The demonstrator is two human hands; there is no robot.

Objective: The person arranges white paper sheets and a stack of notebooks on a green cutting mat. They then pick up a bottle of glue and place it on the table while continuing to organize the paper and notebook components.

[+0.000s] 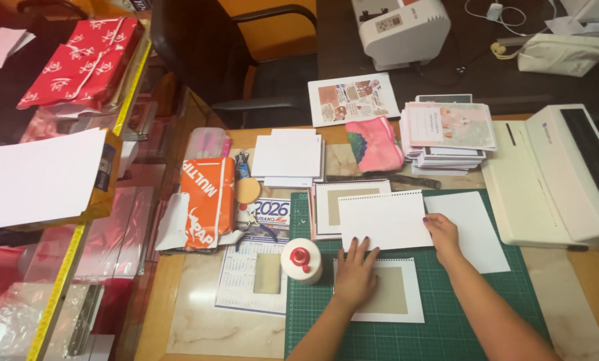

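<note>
**Hands on the white sheet at a crowded craft desk**

We are looking down at a green cutting mat (446, 321) on a wooden desk, with a binding machine (560, 180) at the right and a glue bottle (302, 261) at the left. Our left hand (355, 274) is lying flat, fingers spread, on the lower edge of the perforated white sheet (383, 219). Our right hand (443, 234) is pressing its right edge, fingers together.
</note>
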